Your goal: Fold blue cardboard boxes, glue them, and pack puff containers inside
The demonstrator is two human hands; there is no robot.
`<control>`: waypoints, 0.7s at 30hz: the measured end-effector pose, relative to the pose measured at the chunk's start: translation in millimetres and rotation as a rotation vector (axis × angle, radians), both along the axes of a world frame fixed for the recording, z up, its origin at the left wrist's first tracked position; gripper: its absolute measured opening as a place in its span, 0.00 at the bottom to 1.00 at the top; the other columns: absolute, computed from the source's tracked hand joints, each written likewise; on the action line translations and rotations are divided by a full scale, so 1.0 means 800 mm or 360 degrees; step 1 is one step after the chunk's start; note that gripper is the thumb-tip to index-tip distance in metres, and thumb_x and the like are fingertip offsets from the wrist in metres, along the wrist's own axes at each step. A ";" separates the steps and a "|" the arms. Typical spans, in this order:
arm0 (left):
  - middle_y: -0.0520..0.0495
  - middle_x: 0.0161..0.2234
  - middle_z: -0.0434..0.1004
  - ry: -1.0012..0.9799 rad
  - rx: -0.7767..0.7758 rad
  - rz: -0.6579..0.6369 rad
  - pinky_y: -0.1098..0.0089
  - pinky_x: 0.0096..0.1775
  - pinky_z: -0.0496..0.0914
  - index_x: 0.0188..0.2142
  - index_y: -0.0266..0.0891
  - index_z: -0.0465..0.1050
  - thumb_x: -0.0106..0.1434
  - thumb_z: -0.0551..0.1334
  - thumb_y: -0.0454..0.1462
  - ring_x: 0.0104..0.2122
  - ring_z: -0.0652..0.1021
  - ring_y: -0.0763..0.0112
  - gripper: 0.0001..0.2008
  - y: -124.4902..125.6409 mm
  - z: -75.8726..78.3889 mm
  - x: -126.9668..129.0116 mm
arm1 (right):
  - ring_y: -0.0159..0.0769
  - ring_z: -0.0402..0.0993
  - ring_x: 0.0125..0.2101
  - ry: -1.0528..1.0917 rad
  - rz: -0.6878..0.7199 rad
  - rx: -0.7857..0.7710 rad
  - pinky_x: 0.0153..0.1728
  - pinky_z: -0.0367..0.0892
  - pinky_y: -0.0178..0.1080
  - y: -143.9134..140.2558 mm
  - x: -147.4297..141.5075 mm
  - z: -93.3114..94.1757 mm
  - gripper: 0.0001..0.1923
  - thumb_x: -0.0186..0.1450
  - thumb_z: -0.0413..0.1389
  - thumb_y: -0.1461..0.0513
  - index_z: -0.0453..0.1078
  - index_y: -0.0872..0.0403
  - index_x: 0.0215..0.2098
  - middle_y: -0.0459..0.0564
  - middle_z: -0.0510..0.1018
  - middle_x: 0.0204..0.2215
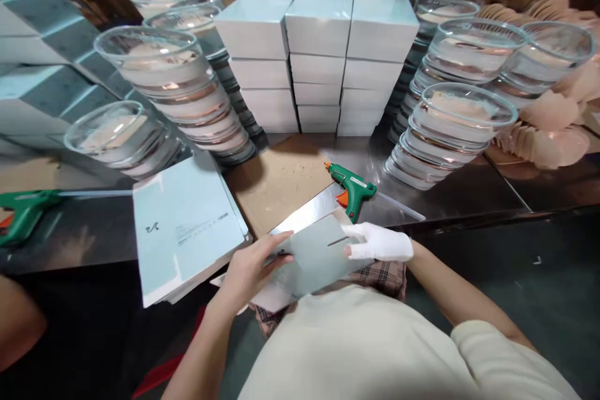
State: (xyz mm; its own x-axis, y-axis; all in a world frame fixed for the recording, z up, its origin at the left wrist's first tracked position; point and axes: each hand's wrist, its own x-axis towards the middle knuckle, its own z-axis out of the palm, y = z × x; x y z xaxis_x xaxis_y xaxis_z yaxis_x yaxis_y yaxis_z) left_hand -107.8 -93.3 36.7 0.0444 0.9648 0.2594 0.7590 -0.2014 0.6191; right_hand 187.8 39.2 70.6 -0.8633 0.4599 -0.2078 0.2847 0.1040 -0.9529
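In the head view, a pale blue cardboard box piece (319,250), partly folded, lies across my lap at the table's front edge. My left hand (255,265) is bare and grips its left side, thumb and fingers on either side of a panel. My right hand (382,245), in a white glove with bare fingertips, is closed on its right side near a dark slot. Just beyond the piece rests a green hot glue gun (356,189) with an orange trigger and a clear glue stick behind it. To the left sits a pile of flat pale blue box sheets (185,231).
White boxes (319,31) are stacked at the back centre. Stacked clear glass bowls stand left (173,87) and right (445,131). Brown cardboard (276,181) covers part of the dark table. Another green glue gun (25,212) and a person's arm (19,322) appear far left.
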 end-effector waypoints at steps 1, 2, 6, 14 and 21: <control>0.42 0.51 0.86 0.0004 -0.0035 -0.0126 0.67 0.40 0.79 0.59 0.51 0.79 0.67 0.67 0.54 0.43 0.87 0.57 0.24 0.002 -0.003 0.004 | 0.43 0.82 0.44 0.0031 0.0052 -0.0244 0.49 0.77 0.43 -0.005 -0.003 -0.011 0.33 0.65 0.62 0.37 0.81 0.56 0.48 0.53 0.85 0.42; 0.39 0.54 0.85 0.0010 -0.0068 -0.0240 0.64 0.45 0.80 0.62 0.50 0.77 0.64 0.70 0.55 0.47 0.86 0.53 0.30 0.002 -0.007 0.010 | 0.42 0.82 0.42 0.0056 0.0075 -0.0426 0.48 0.78 0.43 -0.009 -0.005 -0.022 0.37 0.63 0.61 0.33 0.81 0.56 0.47 0.53 0.85 0.41; 0.33 0.59 0.81 -0.0047 -0.0365 -0.0533 0.53 0.54 0.79 0.68 0.46 0.71 0.48 0.78 0.60 0.54 0.84 0.42 0.51 -0.009 -0.022 0.027 | 0.43 0.82 0.38 0.0093 0.0158 -0.0593 0.45 0.79 0.44 -0.028 0.013 -0.048 0.45 0.59 0.58 0.27 0.82 0.59 0.43 0.55 0.85 0.37; 0.36 0.64 0.75 -0.0548 0.0186 0.0203 0.49 0.62 0.73 0.63 0.46 0.75 0.62 0.73 0.45 0.63 0.77 0.45 0.30 -0.017 -0.036 0.032 | 0.55 0.70 0.65 0.0457 -0.1347 0.0729 0.67 0.68 0.55 -0.064 0.035 -0.082 0.53 0.60 0.59 0.29 0.59 0.50 0.71 0.64 0.70 0.66; 0.38 0.51 0.79 -0.0767 0.0277 0.0310 0.43 0.65 0.66 0.53 0.45 0.77 0.59 0.73 0.54 0.63 0.74 0.44 0.27 -0.017 -0.084 0.090 | 0.55 0.65 0.70 0.0584 -0.1239 0.0750 0.71 0.63 0.52 -0.061 -0.048 -0.056 0.49 0.67 0.46 0.28 0.60 0.51 0.72 0.64 0.66 0.69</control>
